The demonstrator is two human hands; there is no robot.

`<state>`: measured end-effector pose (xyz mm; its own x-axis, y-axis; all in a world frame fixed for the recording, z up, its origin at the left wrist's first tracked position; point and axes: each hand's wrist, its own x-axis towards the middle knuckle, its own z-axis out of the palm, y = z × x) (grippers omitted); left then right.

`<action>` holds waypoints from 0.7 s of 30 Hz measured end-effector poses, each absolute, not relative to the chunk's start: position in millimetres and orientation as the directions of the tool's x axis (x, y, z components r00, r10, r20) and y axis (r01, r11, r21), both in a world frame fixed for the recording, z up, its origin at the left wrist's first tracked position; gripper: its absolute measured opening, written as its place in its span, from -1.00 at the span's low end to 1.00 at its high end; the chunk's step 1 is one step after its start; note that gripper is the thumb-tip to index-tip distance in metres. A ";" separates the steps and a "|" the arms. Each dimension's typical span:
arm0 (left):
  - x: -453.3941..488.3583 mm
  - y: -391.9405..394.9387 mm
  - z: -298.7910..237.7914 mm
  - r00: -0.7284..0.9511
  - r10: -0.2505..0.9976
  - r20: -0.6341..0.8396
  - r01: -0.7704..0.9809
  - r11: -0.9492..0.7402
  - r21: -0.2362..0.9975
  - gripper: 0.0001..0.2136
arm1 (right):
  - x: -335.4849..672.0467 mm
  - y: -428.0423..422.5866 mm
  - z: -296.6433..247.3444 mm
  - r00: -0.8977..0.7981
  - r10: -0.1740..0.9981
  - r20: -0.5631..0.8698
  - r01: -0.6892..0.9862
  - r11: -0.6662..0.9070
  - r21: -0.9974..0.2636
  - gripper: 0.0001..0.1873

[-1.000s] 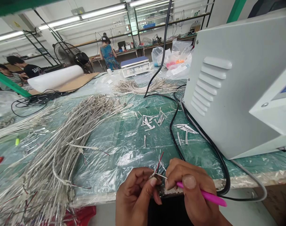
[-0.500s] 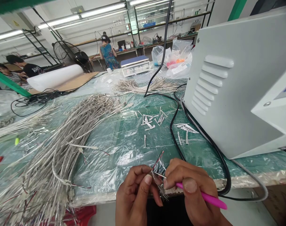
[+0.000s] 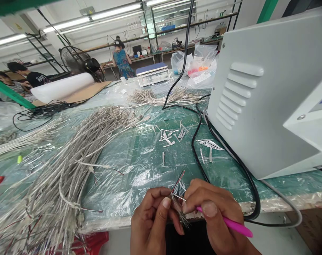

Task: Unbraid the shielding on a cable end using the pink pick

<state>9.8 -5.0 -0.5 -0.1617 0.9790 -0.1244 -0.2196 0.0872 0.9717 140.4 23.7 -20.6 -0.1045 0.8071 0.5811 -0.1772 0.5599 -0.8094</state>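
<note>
My left hand (image 3: 155, 216) pinches the end of a cable (image 3: 178, 209), where frayed braided shielding hangs down and thin red, black and white wires (image 3: 180, 179) stick up. In my right hand (image 3: 216, 212) is a pink-handled tool (image 3: 236, 226) with a thin metal shaft, gripped between thumb and fingers. The shaft's tip touches the cable end, right beside my left fingertips. Most of the cable is hidden behind my left hand. Both hands are held over the table's front edge.
A thick pile of braided cables (image 3: 78, 156) covers the left side. Foil scraps (image 3: 167, 138) lie on the plastic-covered table (image 3: 110, 187). A black power cord (image 3: 194, 141) runs beside a large grey machine (image 3: 267, 92) at right. Another cable bundle (image 3: 163, 97) lies farther back.
My right hand and the pink-handled tool have shifted slightly left, toward my left hand. The left hand has hardly moved and keeps its pinch on the cable.
</note>
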 end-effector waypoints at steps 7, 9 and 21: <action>11.8 -3.4 -2.2 -0.238 0.962 -0.135 -0.214 0.084 0.973 -0.88 | 139.6 23.7 -20.3 -0.079 0.827 0.557 -0.206 0.533 -0.820 -0.67; 11.8 -3.1 -2.2 -0.252 0.958 -0.135 -0.205 0.084 0.975 -0.86 | 140.1 23.6 -20.3 -0.076 0.828 0.556 -0.221 0.530 -0.819 -0.67; 10.6 -2.6 -4.2 -0.243 0.965 -0.100 -0.170 0.059 0.984 -0.88 | 139.3 23.3 -19.3 -0.059 0.827 0.559 -0.212 0.537 -0.817 -0.65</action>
<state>10.6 -2.6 -4.2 -0.2430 0.9649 -0.0999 -0.1697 0.0591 0.9837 139.3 23.3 -19.3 -0.0590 0.8273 0.5587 -0.2117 0.5365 -0.8169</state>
